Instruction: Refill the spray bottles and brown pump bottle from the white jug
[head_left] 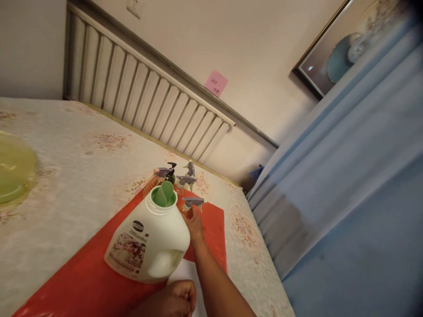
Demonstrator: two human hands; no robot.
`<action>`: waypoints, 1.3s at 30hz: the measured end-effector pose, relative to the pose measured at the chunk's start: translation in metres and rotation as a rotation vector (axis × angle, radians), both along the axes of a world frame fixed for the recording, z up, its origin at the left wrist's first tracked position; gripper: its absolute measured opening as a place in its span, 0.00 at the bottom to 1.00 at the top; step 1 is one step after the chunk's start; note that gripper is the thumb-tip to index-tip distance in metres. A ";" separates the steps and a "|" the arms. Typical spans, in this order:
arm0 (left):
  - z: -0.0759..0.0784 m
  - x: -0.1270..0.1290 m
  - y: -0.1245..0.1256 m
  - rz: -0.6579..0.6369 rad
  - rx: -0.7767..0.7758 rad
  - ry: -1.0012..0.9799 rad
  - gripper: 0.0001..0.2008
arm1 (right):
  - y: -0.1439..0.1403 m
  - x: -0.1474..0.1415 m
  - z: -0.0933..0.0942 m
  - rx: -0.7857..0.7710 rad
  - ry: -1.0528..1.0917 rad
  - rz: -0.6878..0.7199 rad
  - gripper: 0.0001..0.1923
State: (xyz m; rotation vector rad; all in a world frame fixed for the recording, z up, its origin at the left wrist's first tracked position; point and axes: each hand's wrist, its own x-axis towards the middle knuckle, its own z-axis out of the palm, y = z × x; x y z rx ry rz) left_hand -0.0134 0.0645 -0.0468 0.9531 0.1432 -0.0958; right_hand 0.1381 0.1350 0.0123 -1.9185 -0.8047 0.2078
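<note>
While the right hand (194, 222) closes on a small grey-triggered spray bottle (192, 204), the white plastic detergent jug (150, 240) stands just left of it; its label is unreadable. Left hand (175, 299) is fisted, holding nothing visible.

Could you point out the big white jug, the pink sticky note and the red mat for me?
white jug (155, 237), head view, on its rounded shoulder.
pink sticky note (216, 83), head view, on its middle, on the wall.
red mat (82, 286), head view, on a bare part near the jug.
</note>
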 end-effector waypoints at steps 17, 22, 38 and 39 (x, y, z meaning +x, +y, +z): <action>-0.003 -0.001 -0.001 -0.028 -0.007 -0.036 0.06 | -0.010 0.009 0.007 0.049 -0.131 -0.093 0.09; 0.003 -0.005 0.001 -0.009 -0.179 -0.116 0.14 | -0.046 0.010 0.030 0.093 -0.139 -0.100 0.10; 0.017 -0.011 0.011 0.005 -0.549 -0.294 0.26 | -0.185 -0.043 0.062 0.212 0.155 0.020 0.14; 0.018 -0.012 0.011 -0.013 -0.554 -0.321 0.25 | -0.189 -0.049 0.060 0.217 0.170 0.024 0.15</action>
